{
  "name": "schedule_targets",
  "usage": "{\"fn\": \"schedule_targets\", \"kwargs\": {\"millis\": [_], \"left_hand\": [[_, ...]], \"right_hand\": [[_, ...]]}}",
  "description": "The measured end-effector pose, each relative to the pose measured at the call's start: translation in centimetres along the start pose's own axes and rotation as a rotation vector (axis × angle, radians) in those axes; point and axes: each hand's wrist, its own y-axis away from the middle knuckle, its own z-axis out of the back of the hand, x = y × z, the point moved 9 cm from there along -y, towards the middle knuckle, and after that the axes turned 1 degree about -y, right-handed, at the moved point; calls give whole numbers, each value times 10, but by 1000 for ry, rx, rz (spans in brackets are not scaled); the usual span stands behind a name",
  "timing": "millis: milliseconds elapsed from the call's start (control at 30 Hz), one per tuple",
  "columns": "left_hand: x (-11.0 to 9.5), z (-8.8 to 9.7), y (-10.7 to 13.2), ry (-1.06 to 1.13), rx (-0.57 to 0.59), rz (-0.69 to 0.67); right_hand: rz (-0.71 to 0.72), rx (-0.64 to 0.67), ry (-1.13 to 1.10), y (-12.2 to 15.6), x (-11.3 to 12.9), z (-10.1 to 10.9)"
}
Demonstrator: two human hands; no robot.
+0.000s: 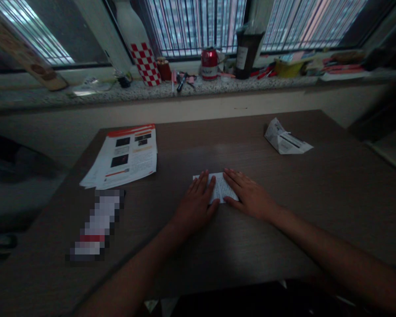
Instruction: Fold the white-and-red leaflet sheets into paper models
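This looks like a room in a home — a barred window (198, 26) rises above a speckled stone sill (102, 95) crowded with a red-checked vase (145, 64), a red container (209, 66) and a dark cup (246, 55). Printed sheets (132, 154) lie near the far left corner of a wood-grain table (188, 143) — its far edge faces the sill.

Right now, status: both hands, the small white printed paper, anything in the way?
Left hand, right hand: palm-down on small white printed paper. Paper on brown table, partly covered. Folded white paper piece apart, out of the way.
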Motion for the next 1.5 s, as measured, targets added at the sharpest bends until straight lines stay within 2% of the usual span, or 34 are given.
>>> {"fn": "schedule_targets", "kwargs": {"millis": [133,233,333,433,600,733,867,1133,1367,1500], "left_hand": [[-12,25,0,-62,-112,-54],[-21,35,2,-63,-130,-85],[-27,29,4,7,-50,-123],[-23,23,5,47,-1,-117],[-5,27,3,60,-35,-22],[6,27,2,66,-52,16],[14,24,-1,90,-64,43],[15,25,-6,137,-114,17],[14,24,-7,115,-127,22],[17,25,-8,138,-125,51]], "right_hand": [[-57,-23,4,-1,-3,1],[-124,-69,14,-3,-8,6],[-128,-107,-12,-6,-10,13],[-123,-123,-46,-6,-12,17],[-61,-105,-104,-2,-14,24],[32,-49,-146,-1,-12,25],[64,-16,-166,-1,-14,23],[97,-33,-197,-2,-12,24],[0,-97,-348,-3,-21,37],[18,-96,-306,-3,-21,36]]}}
